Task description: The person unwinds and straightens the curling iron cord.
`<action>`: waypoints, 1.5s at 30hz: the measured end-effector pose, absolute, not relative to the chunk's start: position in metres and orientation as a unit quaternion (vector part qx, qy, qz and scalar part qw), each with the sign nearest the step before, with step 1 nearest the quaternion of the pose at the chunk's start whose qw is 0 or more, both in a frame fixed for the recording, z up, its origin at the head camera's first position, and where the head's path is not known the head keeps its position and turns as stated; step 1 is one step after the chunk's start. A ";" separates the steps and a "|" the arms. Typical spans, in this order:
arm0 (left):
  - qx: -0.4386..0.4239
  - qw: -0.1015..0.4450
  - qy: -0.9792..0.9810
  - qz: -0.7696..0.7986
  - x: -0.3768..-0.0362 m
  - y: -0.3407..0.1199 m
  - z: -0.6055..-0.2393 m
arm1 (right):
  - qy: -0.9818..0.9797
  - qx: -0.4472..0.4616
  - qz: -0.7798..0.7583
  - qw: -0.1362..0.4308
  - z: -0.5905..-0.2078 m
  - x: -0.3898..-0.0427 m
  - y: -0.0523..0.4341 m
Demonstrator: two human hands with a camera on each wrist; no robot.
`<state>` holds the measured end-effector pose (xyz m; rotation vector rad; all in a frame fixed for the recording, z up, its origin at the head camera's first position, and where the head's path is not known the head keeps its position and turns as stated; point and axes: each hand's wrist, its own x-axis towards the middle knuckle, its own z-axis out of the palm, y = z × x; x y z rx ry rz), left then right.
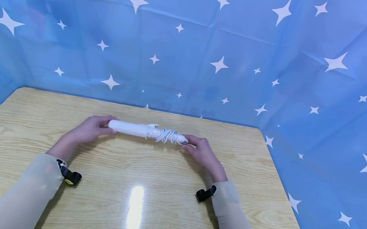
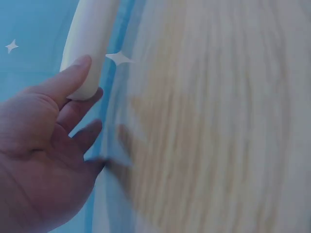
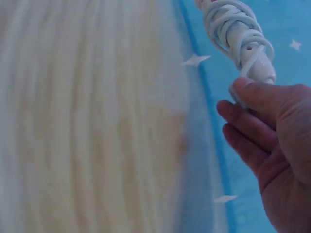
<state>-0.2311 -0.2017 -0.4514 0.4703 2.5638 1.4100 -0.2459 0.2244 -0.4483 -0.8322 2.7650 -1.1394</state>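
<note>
Both hands [image 1: 93,129] at white wand's [image 1: 134,129] ends

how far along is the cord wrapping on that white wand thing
Done: the white cord is coiled around the white wand near its right end. In hand: left hand pinches the bare end, right hand the wrapped end. Left: setting it on the table.

Head view high, looking down; wrist views close; all share white wand [image 1: 147,131]
</note>
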 end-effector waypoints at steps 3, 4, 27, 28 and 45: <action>0.149 0.086 0.855 0.490 -0.226 -0.201 -0.444 | 0.883 -0.275 -0.380 -0.004 -0.439 -0.237 0.225; 0.146 0.085 0.853 0.495 -0.224 -0.201 -0.440 | 0.881 -0.276 -0.385 -0.013 -0.436 -0.233 0.225; 0.193 0.041 0.492 0.848 -0.201 -0.176 -0.385 | 0.699 -0.323 -0.636 -0.055 -0.359 -0.192 0.224; 0.197 0.040 0.487 0.850 -0.201 -0.174 -0.384 | 0.698 -0.321 -0.637 -0.061 -0.357 -0.192 0.223; 0.166 0.026 0.505 0.847 -0.197 -0.167 -0.377 | 0.702 -0.300 -0.639 -0.089 -0.364 -0.195 0.219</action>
